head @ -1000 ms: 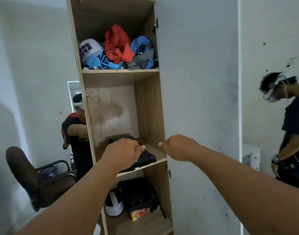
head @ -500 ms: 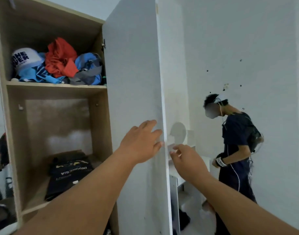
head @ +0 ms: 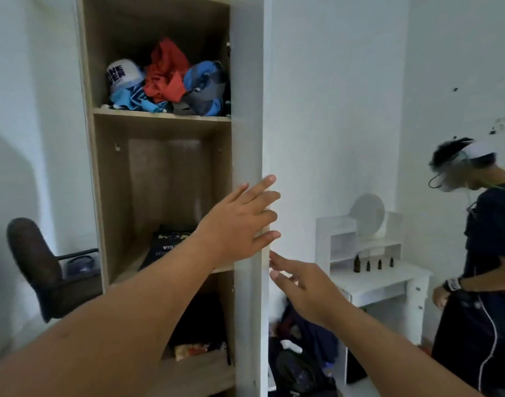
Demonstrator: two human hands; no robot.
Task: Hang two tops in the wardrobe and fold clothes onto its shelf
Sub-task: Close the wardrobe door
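Observation:
The wooden wardrobe stands open, its white door seen nearly edge-on. My left hand lies flat with straight fingers against the door's edge. My right hand reaches toward the same edge just below, fingers spread, holding nothing. A folded black top lies on the middle shelf, partly hidden by my left arm. The top shelf holds a crumpled heap: a red garment, blue clothes and a white cap.
A brown office chair stands left of the wardrobe. A white dressing table with small dark bottles is at the right, dark bags on the floor beside it. Another person stands at far right.
My hands left the black top on the middle shelf and moved right to the door edge. The door has swung toward the wardrobe, and the view shifted right then back left.

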